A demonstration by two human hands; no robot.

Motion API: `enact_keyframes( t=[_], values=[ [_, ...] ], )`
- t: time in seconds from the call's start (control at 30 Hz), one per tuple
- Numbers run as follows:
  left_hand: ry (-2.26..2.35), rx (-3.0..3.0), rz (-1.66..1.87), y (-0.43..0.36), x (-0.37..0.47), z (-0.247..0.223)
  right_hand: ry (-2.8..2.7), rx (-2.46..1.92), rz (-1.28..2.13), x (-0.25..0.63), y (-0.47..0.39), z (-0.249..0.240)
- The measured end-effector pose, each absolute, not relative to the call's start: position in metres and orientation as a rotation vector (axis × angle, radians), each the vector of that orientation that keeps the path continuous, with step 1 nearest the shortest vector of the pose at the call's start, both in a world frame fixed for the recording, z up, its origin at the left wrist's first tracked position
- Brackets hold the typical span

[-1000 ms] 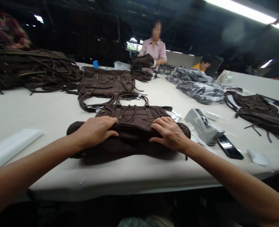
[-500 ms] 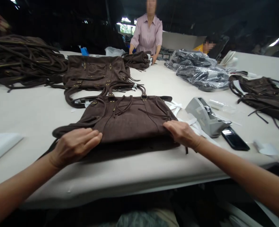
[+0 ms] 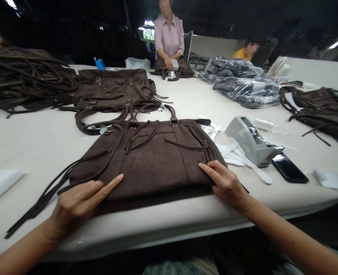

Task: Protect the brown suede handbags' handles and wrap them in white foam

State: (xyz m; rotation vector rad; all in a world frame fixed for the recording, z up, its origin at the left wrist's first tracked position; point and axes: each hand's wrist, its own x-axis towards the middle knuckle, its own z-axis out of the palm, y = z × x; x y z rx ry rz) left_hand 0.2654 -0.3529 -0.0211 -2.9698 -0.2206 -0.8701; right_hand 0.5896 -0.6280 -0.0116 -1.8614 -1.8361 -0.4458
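Observation:
A dark brown bag point(image 3: 154, 160) lies at the table's front edge, its handles pointing away from me and its straps spread over it. My left hand point(image 3: 77, 202) is at its lower left corner, index finger stretched along the front, the other fingers curled on the bag's edge. At the lower right corner my right hand point(image 3: 226, 183) grips the edge in the same way, index finger extended on the fabric. The fingertips under the bag are hidden. Behind it a second brown bag point(image 3: 111, 88) lies with its handles toward me.
A grey tape dispenser point(image 3: 250, 143), white strips point(image 3: 234, 152) and a black phone point(image 3: 289, 168) sit on the right. Plastic-wrapped bags point(image 3: 246, 89) are farther back. Brown bags point(image 3: 22, 76) are piled at left. Across the table point(image 3: 188, 95) a person point(image 3: 170, 36) handles another bag.
Both hands have moved closer to me, and the bag's lower edge has come down, showing more of its front. Thin straps now trail out to the left. The person opposite has shifted left.

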Motion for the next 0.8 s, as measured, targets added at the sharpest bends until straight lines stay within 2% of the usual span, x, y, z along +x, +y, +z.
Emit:
enact_keyframes(
  t=[0.2,0.47,0.53,0.6,0.7,0.8],
  values=[
    [-0.246,-2.908,-0.549,-0.349,0.273,-0.003,-1.809,-2.015,-0.465,0.592,-0.625,0.01],
    [-0.061,-2.935,-0.491,-0.378,0.328,0.025,-1.884,-2.141,-0.227,0.593,-0.608,0.016],
    [-0.001,-2.881,-0.611,-0.374,0.337,0.019,-1.956,-2.211,-0.19,0.592,-0.602,0.029],
    [0.07,-2.841,-0.808,-0.367,0.337,0.011,-2.082,-2.275,-0.266,0.585,-0.596,0.051],
    [0.12,-2.887,-1.018,-0.357,0.322,-0.004,-2.265,-2.188,-0.565,0.564,-0.593,0.077],
    [0.124,-2.966,-1.053,-0.352,0.306,-0.016,-2.302,-2.034,-0.833,0.543,-0.596,0.064]
  ],
)
